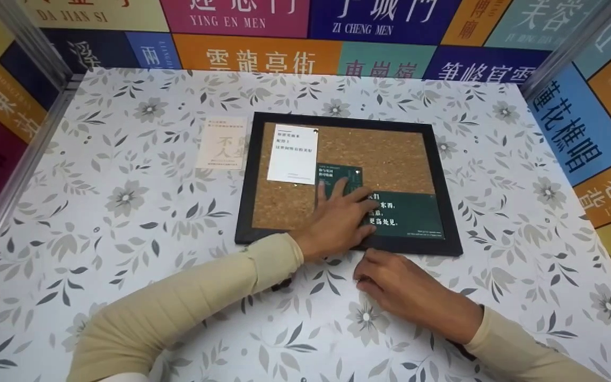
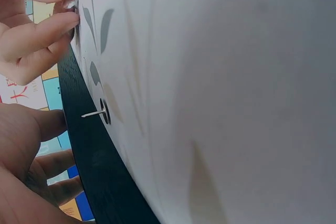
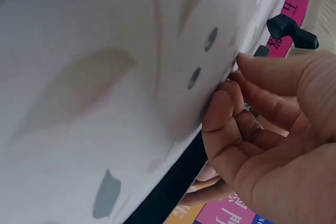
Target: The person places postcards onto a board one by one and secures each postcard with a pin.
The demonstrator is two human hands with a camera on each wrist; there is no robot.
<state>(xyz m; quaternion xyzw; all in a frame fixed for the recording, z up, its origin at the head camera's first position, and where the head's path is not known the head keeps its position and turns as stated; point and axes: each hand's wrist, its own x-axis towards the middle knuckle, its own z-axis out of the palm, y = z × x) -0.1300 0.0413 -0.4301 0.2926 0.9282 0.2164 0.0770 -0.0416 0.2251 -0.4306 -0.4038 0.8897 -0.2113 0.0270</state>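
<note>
Colourful lettered walls [image 1: 258, 55], metal corner posts [image 1: 38, 42], white floral tabletop [image 1: 151, 146]

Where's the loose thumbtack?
Left of centre in the left wrist view, the thumbtack stands point-up on the table near the black frame and left hand.

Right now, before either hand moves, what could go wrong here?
The thumbtack stands point-up on the floral-patterned table beside the black-framed corkboard, so it might prick the left hand if that comes down there. That hand's fingers lie over the small green card, so a sideways push could shift it.
</note>
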